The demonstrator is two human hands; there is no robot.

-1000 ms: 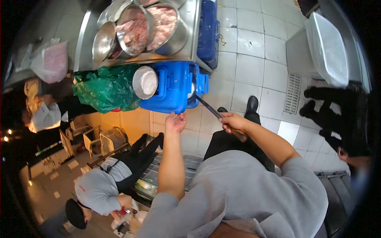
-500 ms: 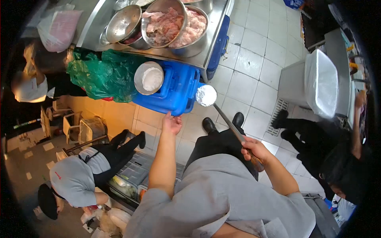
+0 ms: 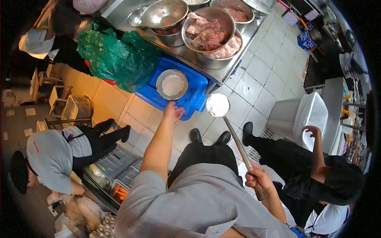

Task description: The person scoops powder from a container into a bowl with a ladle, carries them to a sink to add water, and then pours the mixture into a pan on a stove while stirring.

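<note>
My right hand point(image 3: 258, 177) is closed around the wooden handle of a long ladle point(image 3: 238, 144). Heaped in the ladle's round bowl is a white powder point(image 3: 218, 105), held out in front of my legs. My left hand point(image 3: 174, 113) reaches forward with its fingers partly spread and nothing in them. Its fingertips are right by the near rim of a metal bowl point(image 3: 159, 88), which also has white powder in it. That bowl stands on the blue lid point(image 3: 193, 93) of a bin.
Behind the bin, a steel table point(image 3: 202, 63) carries metal bowls of raw meat point(image 3: 210, 33). A green plastic bag point(image 3: 113, 59) lies left of the bin. One person point(image 3: 59, 154) bends at lower left beside food containers point(image 3: 119, 164); another in black point(image 3: 301, 158) stands close on my right, near a lined bin point(image 3: 303, 119).
My view has shifted. My left hand has moved from the blue bin's edge to near the powder bowl's rim. The person in black on the right has come closer. The ladle stays in my right hand.
</note>
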